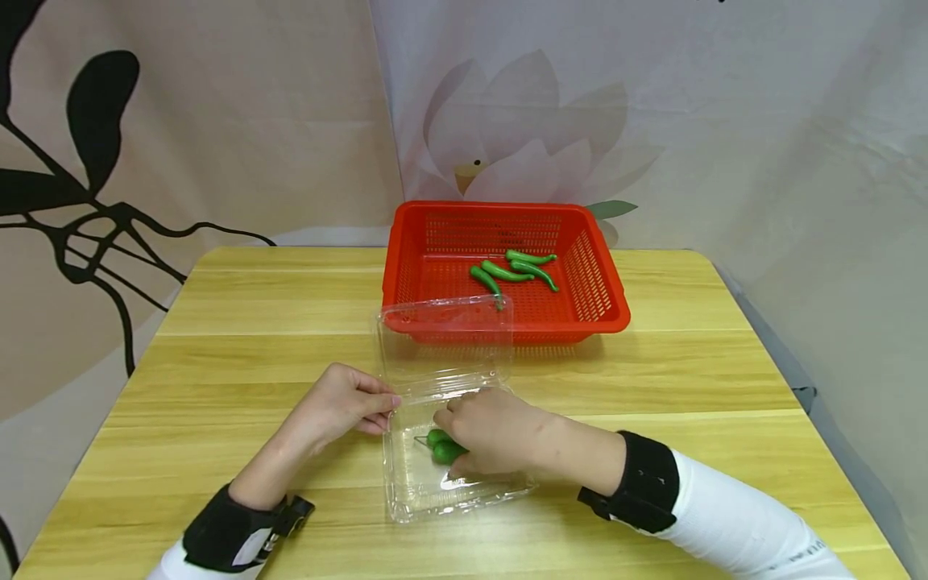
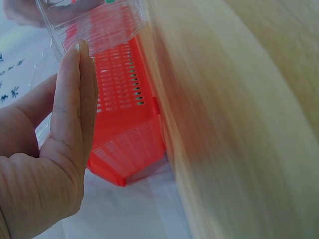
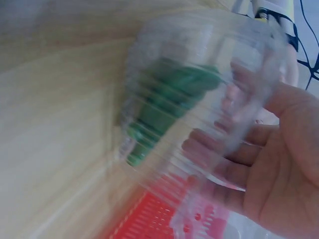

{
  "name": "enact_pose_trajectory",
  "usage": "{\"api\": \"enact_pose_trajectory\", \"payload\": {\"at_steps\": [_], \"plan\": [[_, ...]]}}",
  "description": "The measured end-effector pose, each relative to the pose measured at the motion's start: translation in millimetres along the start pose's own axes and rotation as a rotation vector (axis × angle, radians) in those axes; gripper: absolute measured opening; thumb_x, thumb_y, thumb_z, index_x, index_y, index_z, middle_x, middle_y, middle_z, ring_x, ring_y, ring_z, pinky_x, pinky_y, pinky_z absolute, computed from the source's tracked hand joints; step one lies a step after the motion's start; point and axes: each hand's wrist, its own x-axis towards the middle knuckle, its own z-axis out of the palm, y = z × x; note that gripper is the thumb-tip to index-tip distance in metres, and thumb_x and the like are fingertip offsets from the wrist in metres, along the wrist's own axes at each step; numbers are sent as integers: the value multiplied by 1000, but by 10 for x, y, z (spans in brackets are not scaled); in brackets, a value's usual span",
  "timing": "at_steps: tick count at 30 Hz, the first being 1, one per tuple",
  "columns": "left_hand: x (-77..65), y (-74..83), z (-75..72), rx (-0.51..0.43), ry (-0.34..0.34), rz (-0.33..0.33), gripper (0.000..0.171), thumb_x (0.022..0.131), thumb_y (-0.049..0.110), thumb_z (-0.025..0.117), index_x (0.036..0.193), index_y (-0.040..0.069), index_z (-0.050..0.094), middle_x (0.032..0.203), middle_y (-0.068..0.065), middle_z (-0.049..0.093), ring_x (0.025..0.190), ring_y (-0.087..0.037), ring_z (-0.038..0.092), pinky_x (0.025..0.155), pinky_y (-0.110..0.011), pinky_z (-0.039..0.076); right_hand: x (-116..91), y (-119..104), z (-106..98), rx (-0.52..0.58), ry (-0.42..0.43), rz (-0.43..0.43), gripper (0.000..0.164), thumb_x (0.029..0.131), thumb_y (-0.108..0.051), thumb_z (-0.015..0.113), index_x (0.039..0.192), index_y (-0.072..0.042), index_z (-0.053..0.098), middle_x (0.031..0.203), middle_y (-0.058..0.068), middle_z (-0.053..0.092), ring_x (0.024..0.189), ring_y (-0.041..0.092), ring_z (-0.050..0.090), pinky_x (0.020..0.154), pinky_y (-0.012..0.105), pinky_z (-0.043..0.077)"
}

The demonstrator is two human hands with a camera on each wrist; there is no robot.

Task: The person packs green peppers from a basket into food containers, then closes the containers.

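Basket [image 1: 573, 329] red; peppers [image 1: 447, 452] green; container [image 1: 409, 487] apparently colourless.

R hand [image 1: 500, 435] hid pt of green peppers [image 1: 445, 453] under it, head cam; no. was unclear. Same peppers were blurred, R wrist cam. Clear container [image 2: 117, 37] past L hand [image 2: 60, 134] was cut by top edge, L wrist cam.

Basket [image 1: 565, 328] behind container [image 1: 424, 490], peppers [image 1: 507, 273] in both

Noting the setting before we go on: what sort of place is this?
Probably a makeshift indoor workspace: a wood-grain table stands before a flower-printed backdrop, with a basket of green peppers and a clear box.
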Motion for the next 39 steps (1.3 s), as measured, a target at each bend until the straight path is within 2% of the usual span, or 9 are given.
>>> {"api": "enact_pose_trajectory", "payload": {"at_steps": [5,9,12,14,17,22,31,34,39], "plan": [[1,0,-4,-2,-3,4,19,97,-1,73,108,-17,72,86,-21,74,69,-20,72,69,-36,68,-38,33,-137,34,7,0,38,94,-49,78,106,-15,65,85,-10,58,78,7,56,73,26,57],[12,-11,-9,2,-8,13,20,97,-2,72,108,-18,71,86,-21,74,69,-20,72,69,-35,68,-92,59,-266,81,9,11,47,97,-48,75,124,-10,67,107,-2,70,99,13,66,92,32,60],[16,-12,-13,1,-8,12,19,97,-2,72,107,-18,72,86,-22,74,69,-20,72,69,-36,68,-147,94,-372,116,45,12,53,98,-47,73,133,-8,65,118,3,71,106,17,68,97,34,59],[14,-7,-13,-1,-8,10,19,97,-2,73,107,-17,72,86,-23,74,68,-20,72,69,-36,68,-187,124,-446,150,100,-1,52,99,-43,74,134,-6,66,120,5,72,105,18,70,95,34,61],[11,-3,-9,4,-9,11,18,97,-2,73,107,-17,72,85,-23,74,68,-20,72,69,-36,67,-244,194,-555,181,214,-35,42,98,-35,77,128,-6,68,112,2,74,97,16,70,86,32,63],[11,3,-4,7,-3,4,18,96,-2,73,106,-17,72,85,-22,74,68,-20,72,69,-35,67,-315,352,-743,219,385,-67,28,98,-27,77,120,-10,71,106,-3,73,94,12,68,83,30,61],[12,-9,-21,6,-1,8,18,96,-1,73,106,-16,73,86,-23,74,69,-20,72,69,-35,67,-322,753,-907,297,752,-85,29,94,-12,80,119,-1,70,110,6,73,94,18,67,82,33,60],[6,-5,-22,7,-2,7,18,97,-1,73,107,-17,73,86,-23,74,68,-20,72,69,-35,67,-303,879,-918,318,798,-48,32,93,-9,81,121,-1,68,112,5,72,97,18,66,82,34,59],[1,1,-18,15,1,8,17,97,-1,73,106,-16,73,86,-22,75,69,-20,72,69,-35,67,-291,1030,-945,350,769,70,37,96,-14,79,128,-1,66,122,8,69,102,21,64,85,38,58]]}}
